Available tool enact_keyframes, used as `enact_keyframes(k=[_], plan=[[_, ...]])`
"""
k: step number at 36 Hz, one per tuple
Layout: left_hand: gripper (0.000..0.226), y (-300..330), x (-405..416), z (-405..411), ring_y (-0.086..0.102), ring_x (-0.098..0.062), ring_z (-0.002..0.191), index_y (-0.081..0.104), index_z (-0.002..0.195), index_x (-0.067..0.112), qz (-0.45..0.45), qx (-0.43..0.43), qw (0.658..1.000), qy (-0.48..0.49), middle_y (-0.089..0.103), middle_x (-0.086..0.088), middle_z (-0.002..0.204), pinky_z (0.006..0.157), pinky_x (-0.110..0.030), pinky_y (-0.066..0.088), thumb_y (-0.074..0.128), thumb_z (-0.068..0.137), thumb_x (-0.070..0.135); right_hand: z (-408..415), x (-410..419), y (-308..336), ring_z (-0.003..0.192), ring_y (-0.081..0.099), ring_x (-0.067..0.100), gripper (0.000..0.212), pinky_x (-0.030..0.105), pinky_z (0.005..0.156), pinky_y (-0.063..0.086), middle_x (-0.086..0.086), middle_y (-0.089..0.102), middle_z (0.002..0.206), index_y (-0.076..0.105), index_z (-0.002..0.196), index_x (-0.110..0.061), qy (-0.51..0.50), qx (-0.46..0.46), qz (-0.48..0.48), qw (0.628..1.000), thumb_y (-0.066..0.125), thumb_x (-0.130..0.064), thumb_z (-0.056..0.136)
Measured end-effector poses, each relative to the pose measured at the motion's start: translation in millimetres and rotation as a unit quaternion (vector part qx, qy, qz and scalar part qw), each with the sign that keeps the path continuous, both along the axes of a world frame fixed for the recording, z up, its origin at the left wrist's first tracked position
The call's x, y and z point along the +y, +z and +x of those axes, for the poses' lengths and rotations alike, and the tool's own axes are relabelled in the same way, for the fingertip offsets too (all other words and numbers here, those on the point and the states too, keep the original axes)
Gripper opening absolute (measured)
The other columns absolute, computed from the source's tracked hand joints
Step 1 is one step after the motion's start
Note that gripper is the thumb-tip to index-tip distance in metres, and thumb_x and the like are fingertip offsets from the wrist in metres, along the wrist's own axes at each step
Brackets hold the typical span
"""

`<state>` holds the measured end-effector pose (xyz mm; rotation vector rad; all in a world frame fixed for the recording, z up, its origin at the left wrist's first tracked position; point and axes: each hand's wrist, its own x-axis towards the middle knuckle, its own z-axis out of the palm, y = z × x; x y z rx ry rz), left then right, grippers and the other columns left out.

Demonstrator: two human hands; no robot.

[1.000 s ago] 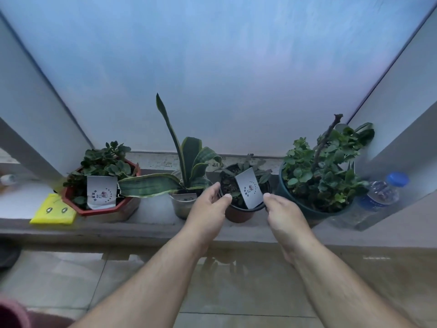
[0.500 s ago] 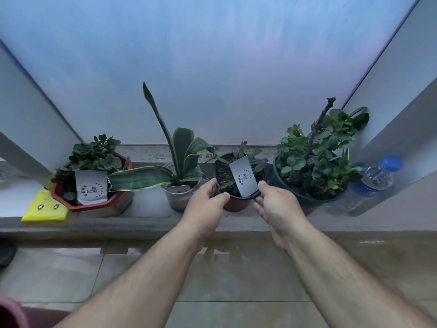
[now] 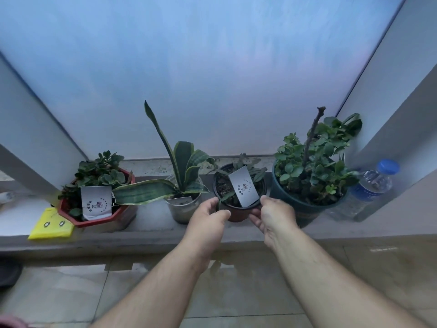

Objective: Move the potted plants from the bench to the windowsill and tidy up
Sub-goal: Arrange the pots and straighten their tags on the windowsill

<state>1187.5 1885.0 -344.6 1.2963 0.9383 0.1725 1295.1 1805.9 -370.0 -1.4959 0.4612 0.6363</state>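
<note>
At the left end of the windowsill [image 3: 151, 235] a yellow packet [image 3: 50, 227] is seen lying at the front edge, with a red octagonal pot [image 3: 94, 217] just beside it, a white label standing in its soil. Next along, a metal pot [image 3: 183, 209] with a long-leaved plant is set near the middle of the sill.

Just right of it stands the small brown pot [image 3: 238, 213] with its white label [image 3: 243, 187]. A second ago the hands were held a little apart from this pot, one on each side; now it is gripped between them. The left hand [image 3: 208, 221] is curled round its left flank, thumb at the rim, and the right hand [image 3: 275, 215] is clamped on its right flank, fingers tucked underneath.

The pot is judged to be resting on the sill near the front edge, so a final nudge into line seems in hand.

Toward the right end a large dark green pot [image 3: 305, 209] is placed, and a water bottle [image 3: 369, 188] is leaned at the corner.
</note>
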Motion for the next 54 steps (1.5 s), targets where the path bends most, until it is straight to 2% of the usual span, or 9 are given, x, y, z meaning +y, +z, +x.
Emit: enact_keyframes(k=[9, 16, 29, 34, 39, 44, 48, 51, 54], plan=[[0.043, 0, 2, 4, 0.062, -0.007, 0.094, 0.049, 0.126, 0.022, -0.103, -0.058, 0.991, 0.059, 0.063, 0.010, 0.102, 0.092, -0.035, 0.052, 0.047, 0.095, -0.007, -7, -7, -4, 0.069, 0.066, 0.018, 0.016, 0.035, 0.068, 0.060, 0.009, 0.061, 0.080, 0.057, 0.088, -0.009, 0.026, 0.025, 0.000, 0.999, 0.052, -0.011, 0.102], [0.054, -1, 3, 7, 0.059, -0.020, 0.118, 0.041, 0.145, 0.013, -0.104, -0.056, 0.990, 0.078, 0.059, 0.002, 0.121, 0.103, -0.042, 0.051, 0.050, 0.095, -0.005, 0, -12, -6, 0.073, 0.068, 0.018, 0.006, 0.033, 0.063, 0.060, 0.011, 0.067, 0.092, 0.062, 0.099, -0.010, 0.033, -0.018, -0.020, 0.999, 0.058, -0.014, 0.100], [0.059, 2, 9, 3, 0.059, -0.007, 0.103, 0.037, 0.150, 0.012, -0.084, -0.048, 0.994, 0.052, 0.057, 0.011, 0.111, 0.104, -0.043, 0.050, 0.052, 0.096, -0.003, -3, -12, -2, 0.076, 0.069, 0.020, 0.007, 0.035, 0.066, 0.060, 0.013, 0.066, 0.092, 0.061, 0.095, -0.007, 0.054, 0.017, 0.008, 0.998, 0.058, -0.011, 0.100], [0.057, 5, 7, -11, 0.052, -0.013, 0.128, 0.041, 0.146, 0.023, 0.169, 0.068, 0.983, -0.010, 0.049, 0.004, 0.147, 0.112, -0.041, 0.042, 0.060, 0.092, 0.024, -17, -34, 17, 0.081, 0.068, 0.022, 0.013, 0.039, 0.075, 0.063, 0.012, 0.066, 0.088, 0.062, 0.091, -0.006, 0.128, -0.020, -0.032, 0.991, 0.064, -0.018, 0.097], [0.043, 17, -3, -17, 0.060, -0.003, 0.093, 0.048, 0.133, 0.029, 0.346, 0.068, 0.935, -0.036, 0.050, 0.012, 0.123, 0.089, -0.035, 0.052, 0.057, 0.091, 0.036, -21, -62, 59, 0.078, 0.071, 0.018, 0.010, 0.045, 0.083, 0.061, 0.013, 0.076, 0.090, 0.070, 0.091, -0.013, 0.241, -0.145, -0.086, 0.956, 0.068, -0.023, 0.094], [0.031, 18, -15, 2, 0.054, 0.011, 0.095, 0.056, 0.126, 0.029, 0.300, -0.025, 0.952, -0.055, 0.056, 0.015, 0.116, 0.075, -0.008, 0.046, 0.057, 0.095, 0.025, -8, -88, 104, 0.068, 0.074, 0.019, 0.009, 0.039, 0.067, 0.063, 0.009, 0.077, 0.078, 0.072, 0.087, -0.016, 0.168, -0.284, -0.066, 0.942, 0.069, -0.022, 0.092], [0.037, 14, -34, 15, 0.057, 0.006, 0.106, 0.053, 0.134, 0.028, 0.229, -0.055, 0.966, -0.103, 0.059, 0.013, 0.121, 0.082, -0.007, 0.047, 0.057, 0.098, 0.024, 19, -122, 117, 0.044, 0.057, 0.010, 0.027, 0.028, 0.049, 0.051, -0.003, 0.064, 0.055, 0.065, 0.073, -0.018, -0.008, -0.406, -0.103, 0.908, 0.066, -0.035, 0.094], [0.047, 11, -45, 22, 0.055, 0.008, 0.118, 0.048, 0.143, 0.026, 0.183, -0.073, 0.970, -0.143, 0.059, 0.013, 0.131, 0.097, -0.014, 0.046, 0.058, 0.097, 0.021, 44, -144, 111, 0.038, 0.044, 0.009, 0.032, 0.026, 0.045, 0.040, -0.004, 0.055, 0.047, 0.060, 0.066, -0.017, -0.093, -0.398, -0.107, 0.906, 0.060, -0.034, 0.093], [0.054, 10, -52, 30, 0.050, 0.008, 0.125, 0.042, 0.148, 0.026, 0.144, -0.080, 0.973, -0.161, 0.054, 0.015, 0.140, 0.097, -0.008, 0.041, 0.059, 0.098, 0.017, 66, -154, 82, 0.051, 0.059, 0.012, 0.026, 0.038, 0.058, 0.054, -0.001, 0.065, 0.062, 0.068, 0.077, -0.012, -0.025, -0.359, -0.190, 0.913, 0.059, -0.029, 0.095]])
